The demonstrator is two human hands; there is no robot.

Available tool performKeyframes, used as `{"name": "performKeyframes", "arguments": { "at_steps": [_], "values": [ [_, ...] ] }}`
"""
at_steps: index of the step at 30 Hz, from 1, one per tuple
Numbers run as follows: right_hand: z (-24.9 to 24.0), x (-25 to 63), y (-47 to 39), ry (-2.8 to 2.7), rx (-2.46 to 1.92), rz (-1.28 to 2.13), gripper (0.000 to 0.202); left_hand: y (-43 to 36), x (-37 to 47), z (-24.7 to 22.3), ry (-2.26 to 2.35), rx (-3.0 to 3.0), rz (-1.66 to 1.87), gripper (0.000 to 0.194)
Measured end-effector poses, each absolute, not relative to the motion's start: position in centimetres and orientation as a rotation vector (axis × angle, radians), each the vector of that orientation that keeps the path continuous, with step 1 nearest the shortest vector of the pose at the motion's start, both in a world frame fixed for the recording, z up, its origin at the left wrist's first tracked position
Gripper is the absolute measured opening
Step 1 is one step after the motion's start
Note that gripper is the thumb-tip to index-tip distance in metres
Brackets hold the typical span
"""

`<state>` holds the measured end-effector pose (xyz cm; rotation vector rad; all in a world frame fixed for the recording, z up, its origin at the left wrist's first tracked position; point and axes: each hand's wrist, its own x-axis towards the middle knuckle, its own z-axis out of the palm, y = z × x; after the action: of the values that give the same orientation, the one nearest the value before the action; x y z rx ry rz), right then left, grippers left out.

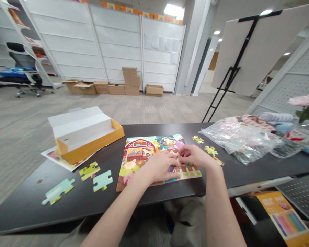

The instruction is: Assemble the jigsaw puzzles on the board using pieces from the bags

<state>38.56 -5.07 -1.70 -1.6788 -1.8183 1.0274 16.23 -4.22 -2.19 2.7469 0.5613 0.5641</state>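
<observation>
A farm-scene jigsaw puzzle point(141, 145) with a red barn lies on the black table in front of me. My left hand point(164, 166) rests palm down across its middle, fingers stretched out over the pieces. At the puzzle's right part, my right hand point(194, 156) bends with thumb and fingers pinched together on a puzzle piece point(178, 158), mostly hidden by the fingers. Several loose puzzle pieces lie apart: a long pale-green one point(59, 191), a light green one point(103, 180) and a yellow-green one point(89, 171) on the left, plus small ones point(211, 150) to the right.
An orange box point(92, 144) with its white lid raised stands at the table's left, on a printed sheet point(74, 167). Clear plastic bags point(244, 139) and rolled cloths point(276, 116) crowd the right end. An orange package point(285, 216) sits below the table's right front edge.
</observation>
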Motion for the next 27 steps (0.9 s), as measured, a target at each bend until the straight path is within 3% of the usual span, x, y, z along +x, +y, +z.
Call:
{"name": "performKeyframes", "arguments": {
  "at_steps": [9,22,27],
  "values": [
    [-1.7,38.5,-5.0,-1.868,-1.627,1.025,0.022,-4.5,16.4,-2.6,0.514,2.697,0.588,0.041],
    [-2.4,39.2,-5.0,-1.836,-1.642,1.000,0.022,-4.7,16.3,-2.4,0.480,2.752,0.508,0.038],
    [-0.9,40.5,-5.8,-1.695,-1.726,0.627,0.015,-4.9,16.5,-2.4,0.494,2.755,0.531,0.046]
  ]
}}
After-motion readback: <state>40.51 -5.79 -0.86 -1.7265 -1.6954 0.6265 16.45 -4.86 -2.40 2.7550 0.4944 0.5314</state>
